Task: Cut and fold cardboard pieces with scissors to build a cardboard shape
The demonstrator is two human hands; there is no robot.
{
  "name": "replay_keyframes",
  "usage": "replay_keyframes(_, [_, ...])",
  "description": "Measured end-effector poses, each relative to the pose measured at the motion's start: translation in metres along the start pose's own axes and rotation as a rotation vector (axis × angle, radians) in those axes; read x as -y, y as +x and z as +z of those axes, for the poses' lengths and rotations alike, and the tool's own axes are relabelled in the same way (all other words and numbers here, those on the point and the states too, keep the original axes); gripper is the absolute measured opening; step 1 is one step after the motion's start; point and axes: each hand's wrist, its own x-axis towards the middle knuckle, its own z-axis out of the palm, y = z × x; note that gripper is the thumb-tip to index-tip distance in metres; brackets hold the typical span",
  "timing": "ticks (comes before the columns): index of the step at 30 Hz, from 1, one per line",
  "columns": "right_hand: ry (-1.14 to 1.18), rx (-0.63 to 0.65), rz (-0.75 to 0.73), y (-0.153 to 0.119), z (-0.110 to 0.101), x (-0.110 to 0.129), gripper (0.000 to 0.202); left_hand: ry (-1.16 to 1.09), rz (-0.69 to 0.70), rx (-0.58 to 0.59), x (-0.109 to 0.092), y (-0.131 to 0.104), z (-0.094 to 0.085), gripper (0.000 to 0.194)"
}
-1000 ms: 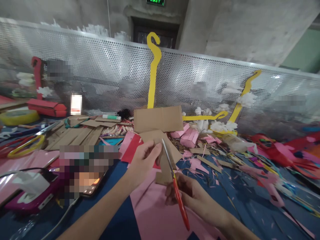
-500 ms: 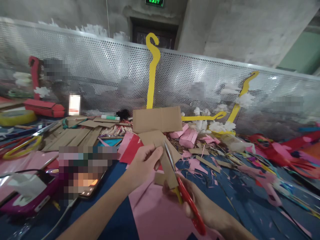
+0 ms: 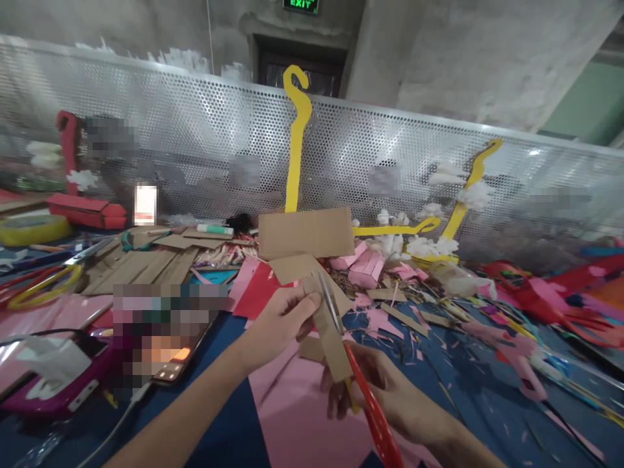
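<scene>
My left hand (image 3: 285, 315) pinches the upper end of a narrow cardboard strip (image 3: 333, 351) between thumb and fingers. My right hand (image 3: 370, 390) is wrapped round a pair of scissors (image 3: 368, 406) with red and yellow handles. The metal blades point up and away from me, lying along the strip's right side near its top. Whether the blades are biting into the cardboard is hard to make out. Below both hands lies a large pink sheet (image 3: 297, 416), with a small cardboard piece (image 3: 312, 350) just above it.
A cardboard box (image 3: 306, 233) with a tall yellow hook-shaped post (image 3: 295, 149) stands ahead. A pink glue gun (image 3: 517, 354) lies right among paper scraps. At left are a phone (image 3: 178, 367), a purple power strip (image 3: 58, 383) and cardboard pieces (image 3: 141, 270). A perforated metal panel (image 3: 195, 130) runs behind.
The strip and scissors have shifted slightly, with the strip's lower end now nearer to me. The fingers of my right hand have spread a little on the handles. My left hand keeps its pinch.
</scene>
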Motion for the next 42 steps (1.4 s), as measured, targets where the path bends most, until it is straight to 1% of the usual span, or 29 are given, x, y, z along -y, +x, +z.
replay_keyframes(2, [0.017, 0.006, 0.013, -0.001, 0.002, 0.000, 0.062, 0.013, 0.004, -0.010, 0.001, 0.000, 0.000, 0.045])
replay_keyframes(4, [0.028, 0.017, 0.015, -0.001, 0.003, -0.001, 0.060, 0.026, 0.013, -0.033, 0.001, -0.001, 0.000, 0.044])
replay_keyframes(10, [0.000, 0.008, -0.019, 0.002, 0.003, -0.003, 0.049, 0.043, -0.006, -0.038, 0.007, 0.002, 0.000, 0.045])
replay_keyframes(15, [0.009, -0.011, -0.051, 0.003, 0.003, -0.010, 0.038, 0.019, 0.007, -0.057, 0.009, 0.005, 0.000, 0.045])
replay_keyframes(20, [-0.006, 0.024, -0.045, 0.004, 0.003, -0.012, 0.036, 0.035, 0.010, -0.050, 0.006, 0.004, -0.001, 0.044])
replay_keyframes(24, [-0.013, 0.015, -0.046, 0.004, 0.002, -0.013, 0.036, 0.022, 0.004, -0.046, 0.006, 0.003, -0.001, 0.043])
replay_keyframes(29, [0.030, -0.005, -0.042, 0.003, 0.002, -0.018, 0.036, 0.010, 0.003, -0.052, 0.008, 0.003, 0.000, 0.041])
replay_keyframes(34, [0.040, 0.005, -0.052, 0.002, 0.002, -0.018, 0.038, 0.014, 0.006, -0.063, 0.005, 0.004, 0.001, 0.041])
replay_keyframes(42, [0.032, -0.007, -0.018, 0.003, 0.000, -0.022, 0.032, 0.023, -0.001, -0.072, 0.001, 0.001, 0.002, 0.045])
